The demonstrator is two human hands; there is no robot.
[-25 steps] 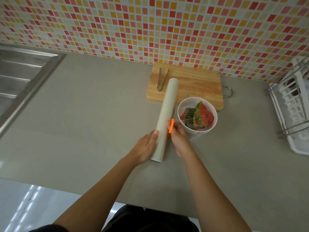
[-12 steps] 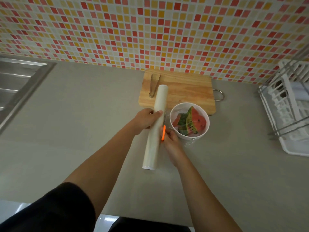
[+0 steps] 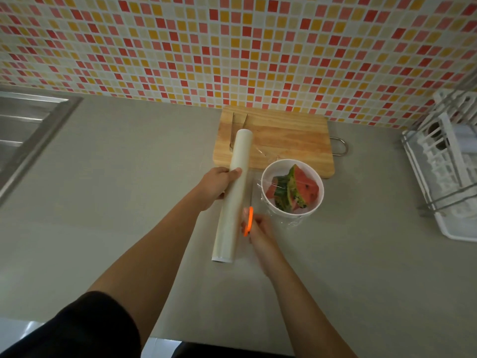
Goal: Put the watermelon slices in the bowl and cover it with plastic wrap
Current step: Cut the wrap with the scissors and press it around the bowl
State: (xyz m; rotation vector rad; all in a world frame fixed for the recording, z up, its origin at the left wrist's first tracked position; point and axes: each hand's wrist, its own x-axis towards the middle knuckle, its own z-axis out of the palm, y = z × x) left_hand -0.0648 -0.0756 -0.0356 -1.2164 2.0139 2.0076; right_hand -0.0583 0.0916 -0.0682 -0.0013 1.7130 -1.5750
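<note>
A white bowl (image 3: 268, 200) with several watermelon slices (image 3: 296, 191) stands on the counter just in front of the cutting board. Clear plastic film lies over and around the bowl, and its edge trails toward the roll. The long white roll of plastic wrap (image 3: 232, 200) lies left of the bowl, its far end over the board. My left hand (image 3: 216, 184) grips the roll near its middle. My right hand (image 3: 258, 228) holds an orange-handled cutter (image 3: 248, 221) between the roll and the bowl, with its blade pointing away from me.
A wooden cutting board (image 3: 289, 140) with metal tongs (image 3: 237, 130) sits against the tiled wall. A steel sink (image 3: 28, 133) is at the far left. A white dish rack (image 3: 449, 174) stands at the right edge. The counter's front edge runs below my arms.
My left hand slid up the roll from its near end to its middle. The right hand with the orange cutter stays close beside the roll.
</note>
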